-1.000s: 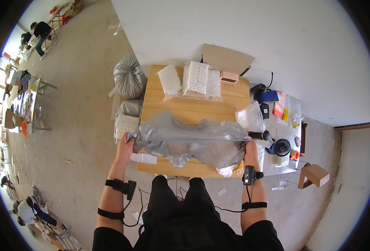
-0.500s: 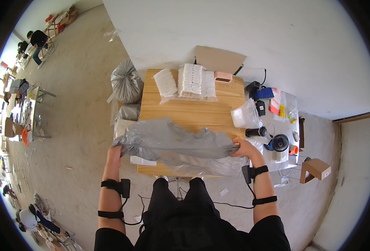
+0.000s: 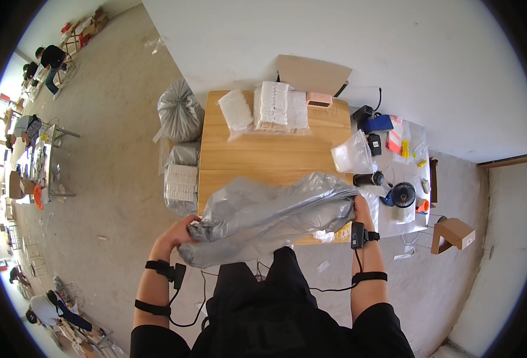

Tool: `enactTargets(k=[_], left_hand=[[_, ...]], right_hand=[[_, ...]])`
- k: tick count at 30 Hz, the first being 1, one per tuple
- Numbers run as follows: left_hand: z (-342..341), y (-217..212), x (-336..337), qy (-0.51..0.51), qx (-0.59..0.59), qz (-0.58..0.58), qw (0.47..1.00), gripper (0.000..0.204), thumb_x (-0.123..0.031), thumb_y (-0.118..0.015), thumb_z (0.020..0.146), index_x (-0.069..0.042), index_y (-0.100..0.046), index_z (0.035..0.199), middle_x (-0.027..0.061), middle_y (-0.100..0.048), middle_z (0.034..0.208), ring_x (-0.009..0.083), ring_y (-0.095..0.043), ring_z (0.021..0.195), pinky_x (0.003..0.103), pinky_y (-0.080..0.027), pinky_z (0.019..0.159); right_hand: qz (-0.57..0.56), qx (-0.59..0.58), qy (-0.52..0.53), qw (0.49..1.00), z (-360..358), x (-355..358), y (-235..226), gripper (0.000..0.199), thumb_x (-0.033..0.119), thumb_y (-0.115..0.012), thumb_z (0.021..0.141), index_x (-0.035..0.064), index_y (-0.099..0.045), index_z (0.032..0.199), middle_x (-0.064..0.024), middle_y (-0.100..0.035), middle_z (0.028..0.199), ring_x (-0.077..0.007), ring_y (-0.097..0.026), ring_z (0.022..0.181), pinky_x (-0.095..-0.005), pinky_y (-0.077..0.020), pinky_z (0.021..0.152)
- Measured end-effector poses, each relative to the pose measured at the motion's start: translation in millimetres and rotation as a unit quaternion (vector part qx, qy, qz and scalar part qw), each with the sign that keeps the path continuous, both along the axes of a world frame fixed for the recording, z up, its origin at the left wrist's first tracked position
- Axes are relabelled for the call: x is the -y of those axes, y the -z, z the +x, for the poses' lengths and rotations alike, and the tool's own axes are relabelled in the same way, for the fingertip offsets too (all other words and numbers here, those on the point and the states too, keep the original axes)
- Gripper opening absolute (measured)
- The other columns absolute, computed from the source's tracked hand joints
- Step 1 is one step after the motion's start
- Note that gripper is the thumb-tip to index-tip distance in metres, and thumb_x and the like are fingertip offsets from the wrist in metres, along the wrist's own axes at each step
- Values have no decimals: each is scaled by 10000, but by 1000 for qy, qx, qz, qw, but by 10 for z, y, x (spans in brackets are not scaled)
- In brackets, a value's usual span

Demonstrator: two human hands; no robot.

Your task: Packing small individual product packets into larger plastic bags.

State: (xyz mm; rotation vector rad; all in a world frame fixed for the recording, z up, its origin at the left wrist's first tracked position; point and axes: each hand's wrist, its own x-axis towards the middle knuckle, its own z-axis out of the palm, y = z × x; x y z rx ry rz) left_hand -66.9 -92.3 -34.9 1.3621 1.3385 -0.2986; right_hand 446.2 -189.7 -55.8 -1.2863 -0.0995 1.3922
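1. Head view: a crumpled grey translucent plastic bag (image 3: 269, 221) stretches across the near side of a rectangular light-brown wooden surface (image 3: 269, 158), reaching past its near left corner.
2. By that corner of the surface, the left hand (image 3: 181, 231) pinches the bag's left end in its grip.
3. At the surface's near right corner, the right hand (image 3: 362, 210) clasps the opposite end, its grip partly hidden by plastic.
4. White packs in clear plastic (image 3: 273, 110) and a small pink box (image 3: 319, 99) line the surface's far edge.
5. A tied, bulging grey plastic sack (image 3: 181, 113) sits left of the surface; a round black fan (image 3: 403, 194), right of it.
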Motion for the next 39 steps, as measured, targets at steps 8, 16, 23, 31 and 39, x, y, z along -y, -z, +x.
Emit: enactTargets(k=[8,16,23,31,39], left_hand=[[-315,769,-173,-597,298,-150,729,402,-370,-513,902,-64,-573,1157,90,-625,1093,228,-612,969,373,-518,804],[-1015,1314,137,-533,330,-199,753,424,-311,-506,884,-51,-536,1217,113,-597,1161,264,-570,1058,382,-443,937],[-572,1342,-54,-145,9,-154,977,512,-162,-714,724,-39,-555,1196,51,-629,1053,186,-574,928,328,-463,793],[-307,1873,-338,-636,216,-149,726,409,-420,-476,895,-81,-589,1094,80,-630,1074,224,-618,943,388,-515,823],[-3,1975,-572,-314,-65,210,924,616,-223,-706,712,-30,-432,1228,176,-595,1084,292,-595,962,411,-484,790]], right_hand=[[-109,162,-488,851,317,48,98,362,136,-616,801,6,-577,1137,-24,-611,1034,-145,-564,892,-253,-453,806],[-141,19,-148,979,152,4,581,293,142,-559,829,-4,-602,1079,-86,-666,972,-203,-636,791,-328,-511,745],[-123,-82,0,989,538,4,1240,286,80,-511,846,35,-570,1122,-96,-656,988,-219,-634,866,-346,-517,793],[-104,187,-485,848,461,-233,1256,555,74,-616,736,62,-459,1268,-162,-547,1161,-266,-557,1059,-379,-451,900],[-294,629,-392,603,-226,-577,1234,689,254,-741,690,182,-436,1304,-210,-401,1276,-435,-498,1099,-437,-438,916]])
